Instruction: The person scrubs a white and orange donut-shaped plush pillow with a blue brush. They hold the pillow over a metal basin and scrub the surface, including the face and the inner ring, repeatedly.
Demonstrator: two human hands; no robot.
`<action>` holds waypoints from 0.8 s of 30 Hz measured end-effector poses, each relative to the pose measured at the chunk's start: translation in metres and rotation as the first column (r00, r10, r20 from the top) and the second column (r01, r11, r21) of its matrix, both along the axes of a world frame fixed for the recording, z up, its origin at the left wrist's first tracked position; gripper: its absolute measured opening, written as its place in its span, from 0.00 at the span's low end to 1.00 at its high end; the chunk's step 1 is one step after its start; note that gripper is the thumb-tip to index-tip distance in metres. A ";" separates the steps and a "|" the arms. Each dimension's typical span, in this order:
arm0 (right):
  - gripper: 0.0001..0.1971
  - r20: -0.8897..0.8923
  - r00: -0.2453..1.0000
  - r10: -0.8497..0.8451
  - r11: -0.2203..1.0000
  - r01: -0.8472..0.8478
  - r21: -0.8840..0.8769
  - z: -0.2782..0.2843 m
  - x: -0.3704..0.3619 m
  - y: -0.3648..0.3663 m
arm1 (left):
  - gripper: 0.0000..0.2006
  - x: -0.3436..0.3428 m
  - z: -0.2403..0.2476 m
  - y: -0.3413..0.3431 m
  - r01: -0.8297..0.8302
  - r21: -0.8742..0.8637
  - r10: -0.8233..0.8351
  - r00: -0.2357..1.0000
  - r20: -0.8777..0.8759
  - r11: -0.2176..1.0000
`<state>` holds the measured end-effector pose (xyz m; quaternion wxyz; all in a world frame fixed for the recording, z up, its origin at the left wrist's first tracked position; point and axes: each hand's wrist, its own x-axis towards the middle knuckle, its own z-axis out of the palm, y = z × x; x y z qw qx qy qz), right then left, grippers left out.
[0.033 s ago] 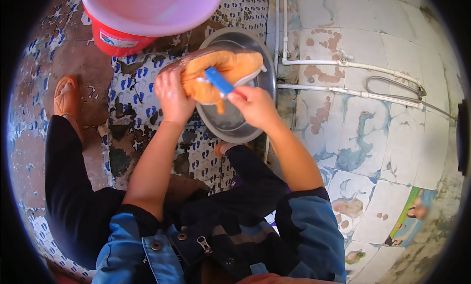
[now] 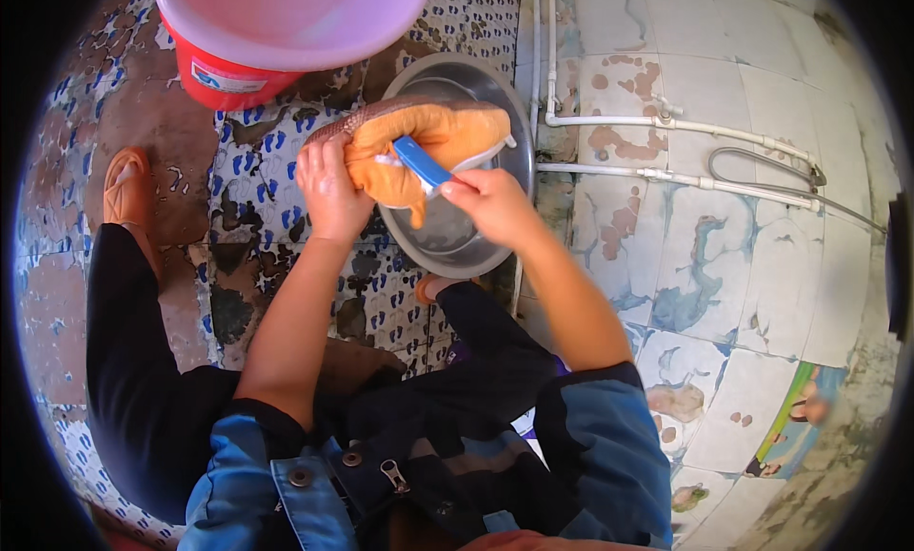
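An orange shoe (image 2: 447, 137) is held sole-outward over a round steel basin (image 2: 457, 241) on the patterned tile floor. My left hand (image 2: 328, 184) grips the shoe's left end. My right hand (image 2: 486, 203) is closed on a blue brush (image 2: 419, 160), whose head rests against the middle of the shoe. Both forearms reach up from my blue denim sleeves at the lower edge.
A red bucket (image 2: 224, 80) with a pink basin (image 2: 286, 18) on top stands at the upper left, close to the shoe. White pipes (image 2: 666, 124) and a grey hose (image 2: 762, 156) run along the tiled wall on the right. My sandalled foot (image 2: 124, 194) is at the left.
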<state>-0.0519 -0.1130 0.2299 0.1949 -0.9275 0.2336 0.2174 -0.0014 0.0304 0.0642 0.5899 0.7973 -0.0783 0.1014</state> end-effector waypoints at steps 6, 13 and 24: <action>0.10 -0.200 0.595 0.778 0.303 -0.635 -0.710 0.027 0.021 -0.048 | 0.25 -0.007 0.008 -0.006 0.112 0.039 -0.115 0.990 0.082 0.993; 0.14 -0.065 0.995 -0.075 0.989 0.066 -0.130 -0.008 0.000 -0.023 | 0.27 -0.009 0.009 -0.012 0.087 0.085 -0.090 0.995 0.033 0.993; 0.08 -0.536 0.717 0.445 0.483 -0.696 -0.531 0.030 0.050 -0.031 | 0.25 -0.014 0.011 -0.006 0.228 0.093 -0.241 0.956 0.167 0.969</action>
